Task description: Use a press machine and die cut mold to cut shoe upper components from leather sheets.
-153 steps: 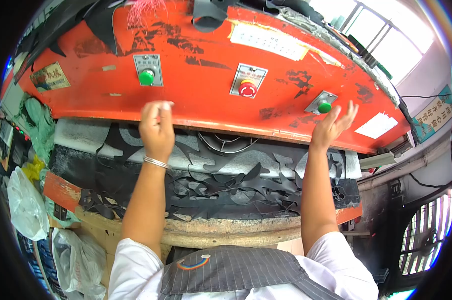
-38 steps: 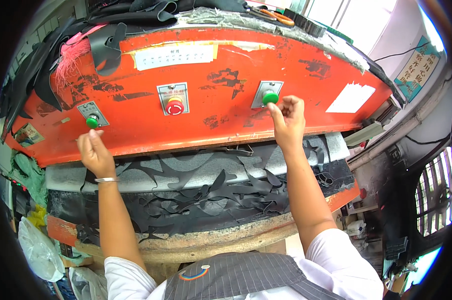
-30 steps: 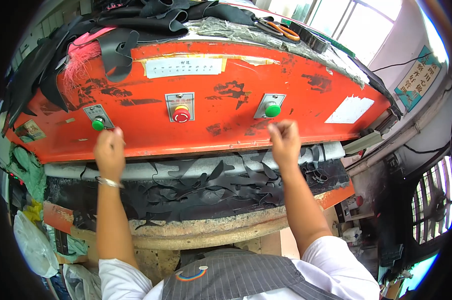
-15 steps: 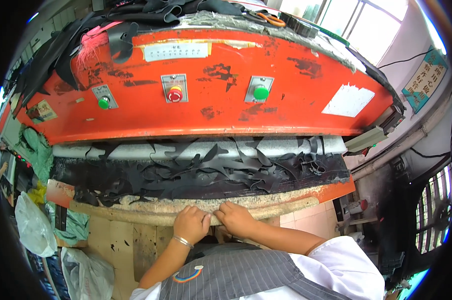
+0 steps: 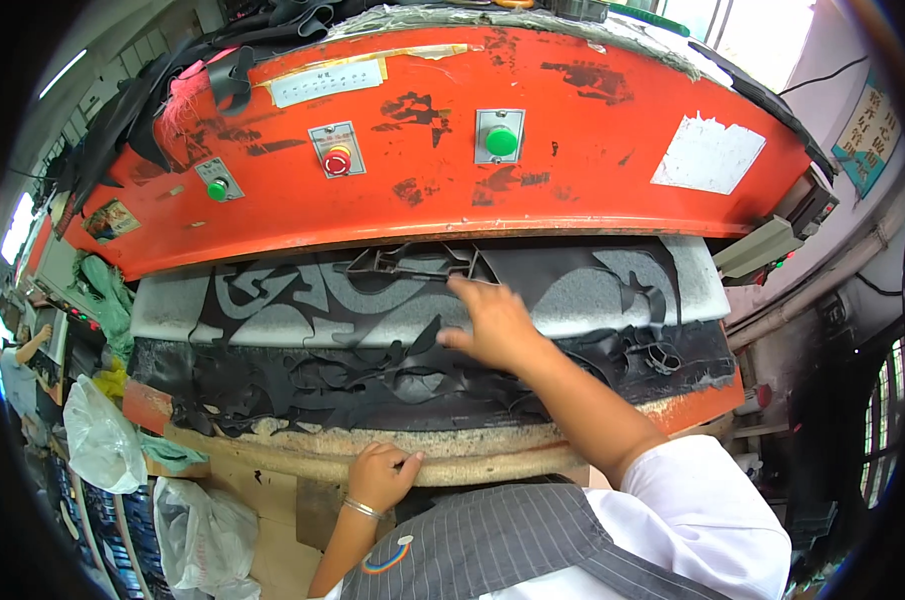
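My right hand (image 5: pixel 498 325) reaches over the machine bed with its fingers apart, the fingertips next to a metal cutting die (image 5: pixel 413 265). Whether they touch it I cannot tell. The die lies on a black sheet (image 5: pixel 518 270) with curved cut-outs, spread over a pale grey-white cutting board (image 5: pixel 163 305). Closer to me, a heap of black sheet scraps (image 5: pixel 343 380) covers the front shelf. My left hand (image 5: pixel 383 477) is closed over the tan padded front edge (image 5: pixel 493 465).
Above the bed hangs the red press head (image 5: pixel 593 170) with green push buttons (image 5: pixel 502 141) and a red stop button (image 5: pixel 338 160). Black sheets (image 5: pixel 273 35) are piled on top. Plastic bags (image 5: pixel 103 435) stand at left. Further left, another person (image 5: pixel 28 365) is partly visible.
My right hand has left the front edge and moved forward to the die. The board with the cut sheet and die shows further out from under the press head. My left hand stays at the edge.
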